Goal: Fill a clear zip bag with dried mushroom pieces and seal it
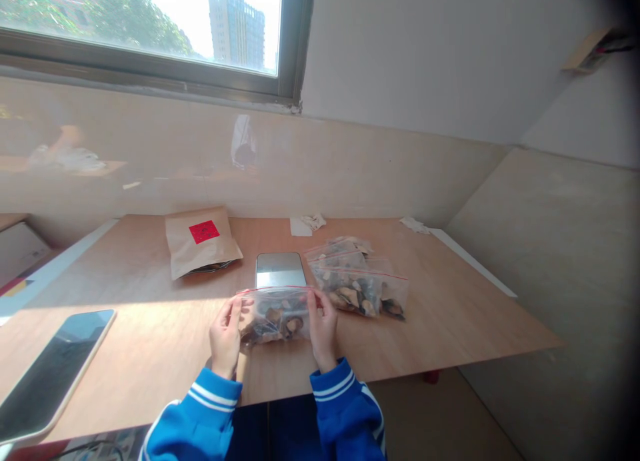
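A clear zip bag [275,321] with a red seal line along its top holds brown, dried, mushroom-like pieces. My left hand [226,334] pinches its upper left corner, and my right hand [323,324] pinches the upper right corner. The bag is upright between them, just in front of a flat silver scale-like device [281,269], whose near end it hides. To the right of my right hand lie several similar filled zip bags [353,291], overlapping one another.
A brown paper pouch [200,248] with a red label lies at the back left. A large phone or tablet [55,374] rests at the left front of the wooden table [425,341]. Paper scraps [306,224] lie near the wall, below the window [150,28].
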Demonstrator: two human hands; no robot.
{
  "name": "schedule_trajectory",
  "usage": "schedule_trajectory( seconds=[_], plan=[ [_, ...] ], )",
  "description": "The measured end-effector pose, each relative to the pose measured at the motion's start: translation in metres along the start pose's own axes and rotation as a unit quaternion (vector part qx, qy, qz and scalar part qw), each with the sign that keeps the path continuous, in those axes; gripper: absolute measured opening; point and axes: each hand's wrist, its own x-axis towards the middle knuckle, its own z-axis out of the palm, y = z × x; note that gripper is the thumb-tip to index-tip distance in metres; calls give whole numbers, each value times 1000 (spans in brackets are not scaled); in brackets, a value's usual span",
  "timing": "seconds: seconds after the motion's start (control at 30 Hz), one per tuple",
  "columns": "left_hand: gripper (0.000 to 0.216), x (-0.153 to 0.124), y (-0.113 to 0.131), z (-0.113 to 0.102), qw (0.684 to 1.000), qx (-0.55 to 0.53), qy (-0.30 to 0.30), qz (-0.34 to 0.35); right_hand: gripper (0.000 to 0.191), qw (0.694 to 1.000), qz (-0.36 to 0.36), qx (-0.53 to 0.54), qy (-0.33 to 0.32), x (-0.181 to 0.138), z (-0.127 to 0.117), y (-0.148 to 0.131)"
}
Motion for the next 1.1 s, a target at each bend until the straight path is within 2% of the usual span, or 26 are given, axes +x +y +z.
schedule_trajectory(
  seconds=[0.17, 0.47, 0.63, 0.8, 1.1],
  plan=[
    [37, 3, -1, 0, 999, 2, 43, 11, 39, 1000, -17, -20, -10, -1, -2, -1],
    [32, 3, -7, 0, 997, 5, 70, 42, 35, 999, -44, -18, 7, -1, 0, -5],
    [34, 4, -2, 1, 998, -10, 53, 34, 36, 1000, -25, 1, 4, -2, -1, -6],
    [35, 3, 1, 2, 999, -52, 15, 7, 32, 999, -11, 27, -30, -3, 0, -7],
    [34, 4, -6, 2, 996, -83, 10, -42, 27, 996, 28, 73, -33, -3, -1, -9]
  ],
)
